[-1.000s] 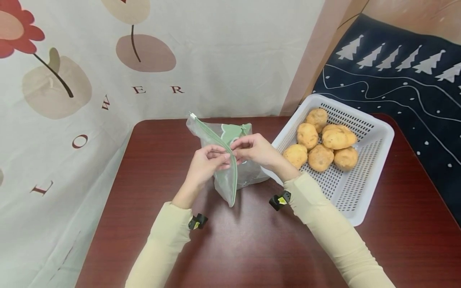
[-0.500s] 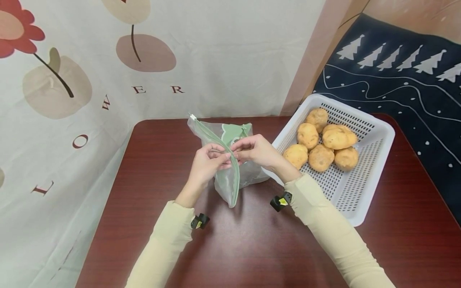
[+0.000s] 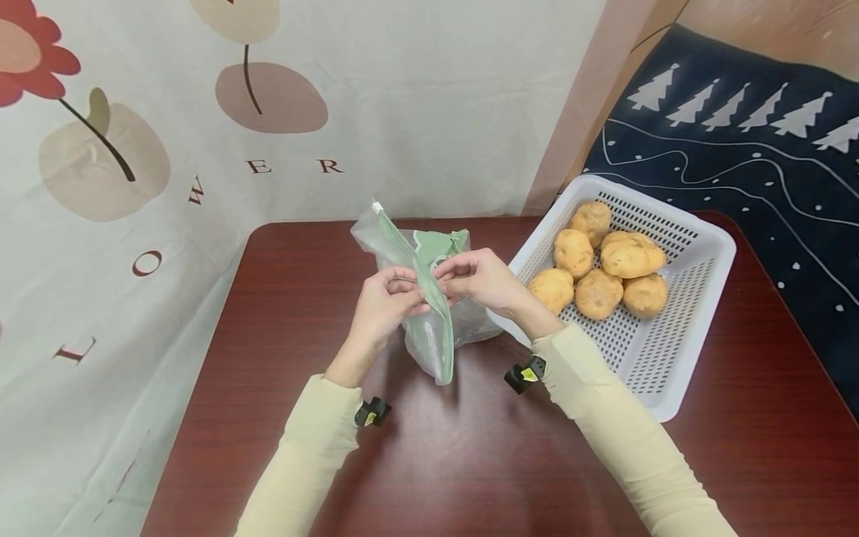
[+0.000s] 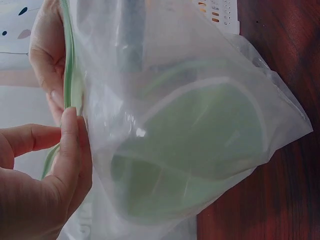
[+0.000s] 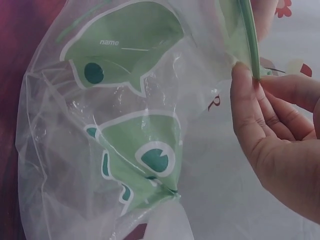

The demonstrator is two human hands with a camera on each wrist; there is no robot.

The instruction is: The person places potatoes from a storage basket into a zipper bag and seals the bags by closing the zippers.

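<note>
A translucent zip bag (image 3: pixel 429 343) with a green zip strip and green printed shapes stands on the table between both hands. Its white slider (image 3: pixel 377 208) sits at the far left end of the strip. The left hand (image 3: pixel 381 307) pinches the strip's near side between thumb and fingers, plainly seen in the left wrist view. On the other side, the right hand (image 3: pixel 482 282) pinches the same strip, with its thumb and fingertips at the edge in the right wrist view. The two hands are close together at the middle of the mouth.
A white perforated basket (image 3: pixel 698 328) with several potatoes (image 3: pixel 599 294) stands to the right, close to the right forearm. The dark red table (image 3: pixel 429 462) reaches a printed curtain (image 3: pixel 429 112) at the back. Each wrist carries a small black camera.
The bag's slider end has swung right and slightly up, and its lower corner has shifted right. Both hands stay nearly in place, pinching the strip.
</note>
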